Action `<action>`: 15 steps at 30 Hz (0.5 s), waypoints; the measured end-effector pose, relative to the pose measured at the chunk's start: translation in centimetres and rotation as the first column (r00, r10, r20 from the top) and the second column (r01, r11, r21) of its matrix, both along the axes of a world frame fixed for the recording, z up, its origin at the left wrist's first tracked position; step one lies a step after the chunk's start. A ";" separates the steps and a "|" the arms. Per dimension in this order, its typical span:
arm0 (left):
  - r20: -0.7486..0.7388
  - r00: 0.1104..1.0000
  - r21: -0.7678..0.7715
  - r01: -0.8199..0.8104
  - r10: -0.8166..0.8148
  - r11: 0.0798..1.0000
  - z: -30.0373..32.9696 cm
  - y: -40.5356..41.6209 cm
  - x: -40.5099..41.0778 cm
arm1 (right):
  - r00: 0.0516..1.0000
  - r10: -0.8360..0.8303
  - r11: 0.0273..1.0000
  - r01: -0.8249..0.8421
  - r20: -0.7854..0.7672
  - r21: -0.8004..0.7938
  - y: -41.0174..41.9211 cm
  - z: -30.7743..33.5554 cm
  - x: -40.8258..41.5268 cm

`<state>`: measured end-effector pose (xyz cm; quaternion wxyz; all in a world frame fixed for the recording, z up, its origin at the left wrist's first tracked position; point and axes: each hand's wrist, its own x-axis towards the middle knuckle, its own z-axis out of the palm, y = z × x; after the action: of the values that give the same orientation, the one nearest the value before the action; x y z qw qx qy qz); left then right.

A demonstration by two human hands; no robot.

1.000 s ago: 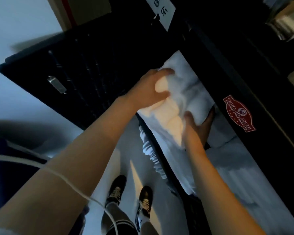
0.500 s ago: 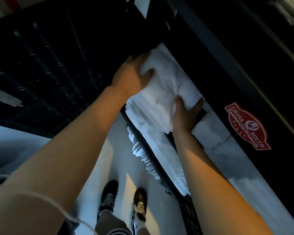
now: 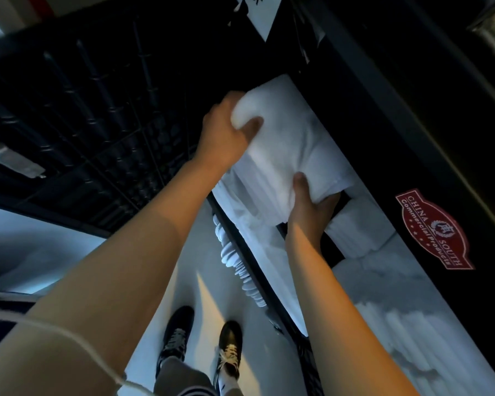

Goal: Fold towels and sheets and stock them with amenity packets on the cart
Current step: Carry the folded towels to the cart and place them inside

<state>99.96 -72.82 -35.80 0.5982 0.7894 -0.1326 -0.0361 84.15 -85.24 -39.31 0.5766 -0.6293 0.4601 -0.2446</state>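
Dark cart (image 3: 412,115), both hands' fingers (image 3: 249,127) gripping towel (image 3: 292,144)

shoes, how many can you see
2: a black lace-up left shoe and a black lace-up right shoe, side by side on the pale floor, below the arms.

- The folded towel (image 3: 292,150) was soft white cloth, matt and puffy.
- At 5 o'clock, the stacked linens (image 3: 406,324) looked like fleecy white fabric.
- The cart (image 3: 412,132) body was dark and smooth, bearing a glossy red sticker (image 3: 433,231).
- At 9 o'clock, the black grid panel (image 3: 92,115) looked like ribbed plastic.
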 end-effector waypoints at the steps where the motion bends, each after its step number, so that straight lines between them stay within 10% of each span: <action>1: 0.019 1.000 0.001 0.004 -0.004 1.000 0.1 -0.4 0.7 | 1.000 -0.014 1.000 0.014 0.002 -0.006 -0.1 -0.1 0.3; 11: -0.224 0.968 0.370 0.190 -0.112 0.909 -1.8 -1.5 4.8 | 0.991 -0.068 0.973 0.091 -0.116 0.214 -1.8 0.1 1.9; 15: 0.157 0.976 0.437 0.066 -0.148 0.897 -0.6 0.1 1.6 | 0.940 -0.059 0.987 0.005 -0.335 -0.159 0.0 2.4 -0.5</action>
<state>101.61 -72.68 -36.42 0.3919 0.8930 -0.2201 -0.0234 83.67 -85.28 -36.91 0.4339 -0.6976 0.5420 -0.1772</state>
